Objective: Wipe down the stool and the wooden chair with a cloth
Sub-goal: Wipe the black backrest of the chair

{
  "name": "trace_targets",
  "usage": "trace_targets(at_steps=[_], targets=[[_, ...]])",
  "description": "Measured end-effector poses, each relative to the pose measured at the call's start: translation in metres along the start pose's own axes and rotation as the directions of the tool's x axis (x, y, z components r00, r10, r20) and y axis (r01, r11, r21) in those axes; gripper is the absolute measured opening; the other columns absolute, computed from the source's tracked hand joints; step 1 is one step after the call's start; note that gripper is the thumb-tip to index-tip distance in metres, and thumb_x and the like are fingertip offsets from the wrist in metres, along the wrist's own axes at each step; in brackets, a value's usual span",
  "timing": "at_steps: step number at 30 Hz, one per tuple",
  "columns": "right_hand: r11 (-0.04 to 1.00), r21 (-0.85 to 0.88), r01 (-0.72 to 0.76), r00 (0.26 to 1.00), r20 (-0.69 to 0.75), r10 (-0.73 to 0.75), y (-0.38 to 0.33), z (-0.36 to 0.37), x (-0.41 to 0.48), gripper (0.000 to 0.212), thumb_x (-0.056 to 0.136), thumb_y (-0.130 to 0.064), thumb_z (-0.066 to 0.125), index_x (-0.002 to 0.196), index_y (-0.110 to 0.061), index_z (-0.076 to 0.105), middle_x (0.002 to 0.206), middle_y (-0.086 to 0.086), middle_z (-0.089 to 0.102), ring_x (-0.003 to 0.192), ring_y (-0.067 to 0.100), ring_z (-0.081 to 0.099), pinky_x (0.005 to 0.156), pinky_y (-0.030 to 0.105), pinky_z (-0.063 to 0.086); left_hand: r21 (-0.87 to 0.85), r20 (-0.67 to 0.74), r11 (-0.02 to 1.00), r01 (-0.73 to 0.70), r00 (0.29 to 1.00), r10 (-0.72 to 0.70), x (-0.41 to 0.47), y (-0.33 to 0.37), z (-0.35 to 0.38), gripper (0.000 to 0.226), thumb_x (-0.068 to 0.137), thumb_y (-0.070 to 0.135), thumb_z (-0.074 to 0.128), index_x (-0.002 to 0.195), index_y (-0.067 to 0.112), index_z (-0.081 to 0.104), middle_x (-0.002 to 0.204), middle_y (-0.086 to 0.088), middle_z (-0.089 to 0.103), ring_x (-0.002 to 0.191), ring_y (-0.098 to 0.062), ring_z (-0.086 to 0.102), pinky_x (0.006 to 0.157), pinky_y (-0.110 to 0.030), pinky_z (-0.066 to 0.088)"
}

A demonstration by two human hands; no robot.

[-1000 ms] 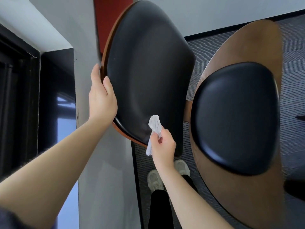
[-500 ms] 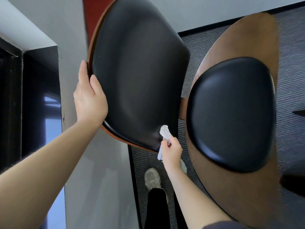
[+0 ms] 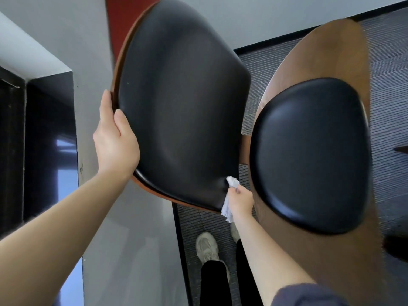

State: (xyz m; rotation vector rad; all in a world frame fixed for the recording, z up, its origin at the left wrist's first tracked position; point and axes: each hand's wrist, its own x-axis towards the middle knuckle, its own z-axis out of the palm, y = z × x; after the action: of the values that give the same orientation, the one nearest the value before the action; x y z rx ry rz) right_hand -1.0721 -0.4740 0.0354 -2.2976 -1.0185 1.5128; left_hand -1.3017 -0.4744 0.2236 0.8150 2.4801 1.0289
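The wooden chair (image 3: 313, 51) is seen from above, set on grey ribbed carpet (image 3: 393, 85) beside a grey wall (image 3: 92, 40). Its black back pad (image 3: 181, 102) is framed by a brown wooden rim, and the black seat pad (image 3: 309, 155) lies to its right in a wooden shell. The back pad's left edge is clasped by the left hand (image 3: 114, 144), with the thumb laid on the pad front and the fingers pressed together behind the rim. A crumpled white cloth (image 3: 233, 182) is pinched in the curled fingers of the right hand (image 3: 240, 200) and pressed against the back pad's lower right corner. A pale shoe (image 3: 206, 246) is seen below.
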Motion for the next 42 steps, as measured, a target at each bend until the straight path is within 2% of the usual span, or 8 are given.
trace_targets(at_steps=[11,19,22,26,30,33,38,42], targets=[[0.962,-0.011,0.273,0.959,0.080,-0.271,-0.036,0.006,-0.051,0.036,0.085,-0.012,0.050,0.055,-0.014,0.030,0.051,-0.002,0.040,0.050,0.014,0.040,0.047,0.024,0.034,-0.031,0.022,0.999,0.015,1.000,-0.014,0.002,-0.003,-0.001,0.047,0.105,0.034,0.022,0.152,0.033,0.020,0.148,0.013,0.040,0.129,-0.006,0.039,0.103,-0.017,0.023],[0.865,0.102,0.491,0.866,0.051,-0.498,-0.059,0.022,-0.092,0.029,0.087,-0.020,0.052,0.064,-0.002,0.049,0.059,0.006,0.053,0.057,0.018,0.051,0.060,0.036,0.046,-0.063,0.037,0.998,0.028,0.999,-0.026,0.002,-0.002,-0.002,0.047,0.106,0.034,0.022,0.152,0.034,0.019,0.149,0.015,0.038,0.119,0.005,0.032,0.102,-0.016,0.022],[0.874,0.151,0.462,0.884,-0.004,-0.467,-0.066,0.029,-0.096,0.024,0.088,-0.020,0.052,0.072,-0.006,0.060,0.065,0.006,0.061,0.063,0.022,0.059,0.065,0.043,0.053,-0.078,0.045,0.996,0.031,0.999,-0.027,0.002,-0.001,-0.003,0.047,0.106,0.033,0.023,0.152,0.034,0.019,0.145,0.018,0.040,0.113,0.013,0.034,0.100,-0.009,0.021],[0.749,0.215,0.627,0.760,0.040,-0.648,-0.094,0.039,-0.128,0.034,0.088,-0.012,0.058,0.060,-0.029,0.050,0.058,-0.015,0.046,0.055,0.006,0.048,0.056,0.016,0.041,-0.115,0.054,0.993,0.026,0.998,-0.020,-0.001,0.000,-0.003,0.047,0.106,0.026,0.024,0.153,0.029,0.021,0.104,0.040,0.040,0.071,0.039,0.036,0.068,0.014,0.020],[0.757,0.240,0.608,0.781,-0.007,-0.625,-0.107,0.044,-0.116,0.023,0.090,-0.012,0.057,0.068,-0.018,0.060,0.062,-0.017,0.046,0.060,0.002,0.048,0.060,0.016,0.039,-0.195,0.080,0.981,0.013,0.997,0.003,0.003,-0.004,-0.005,0.046,0.106,0.026,0.026,0.152,0.033,0.023,0.116,0.046,0.038,0.094,0.036,0.037,0.078,0.013,0.022],[0.597,0.213,0.773,0.614,-0.014,-0.790,-0.119,0.046,-0.131,0.012,0.088,-0.006,0.058,0.078,-0.003,0.065,0.058,-0.015,0.042,0.054,0.009,0.046,0.055,0.015,0.037,-0.251,0.107,0.967,-0.034,0.992,0.063,0.008,-0.011,-0.007,0.047,0.106,0.024,0.026,0.151,0.036,0.024,0.147,0.031,0.031,0.133,0.017,0.026,0.104,0.002,0.018],[0.550,0.221,0.806,0.572,-0.049,-0.819,-0.136,0.055,-0.119,0.012,0.086,-0.001,0.058,0.079,-0.007,0.066,0.057,-0.005,0.043,0.052,0.015,0.044,0.052,0.020,0.036,-0.291,0.123,0.955,-0.060,0.987,0.100,0.010,-0.017,-0.007,0.046,0.106,0.023,0.026,0.151,0.032,0.025,0.152,0.024,0.029,0.138,0.013,0.023,0.114,-0.011,0.018],[0.342,0.181,0.922,0.339,0.050,-0.940,-0.128,0.050,-0.139,0.035,0.084,-0.002,0.054,0.111,-0.015,0.071,0.066,-0.008,0.046,0.056,0.010,0.043,0.051,0.022,0.039,-0.358,0.126,0.932,-0.054,0.986,0.105,0.012,-0.020,-0.007,0.046,0.106,0.019,0.027,0.151,0.028,0.028,0.151,0.023,0.031,0.138,0.012,0.024,0.118,-0.019,0.019]])
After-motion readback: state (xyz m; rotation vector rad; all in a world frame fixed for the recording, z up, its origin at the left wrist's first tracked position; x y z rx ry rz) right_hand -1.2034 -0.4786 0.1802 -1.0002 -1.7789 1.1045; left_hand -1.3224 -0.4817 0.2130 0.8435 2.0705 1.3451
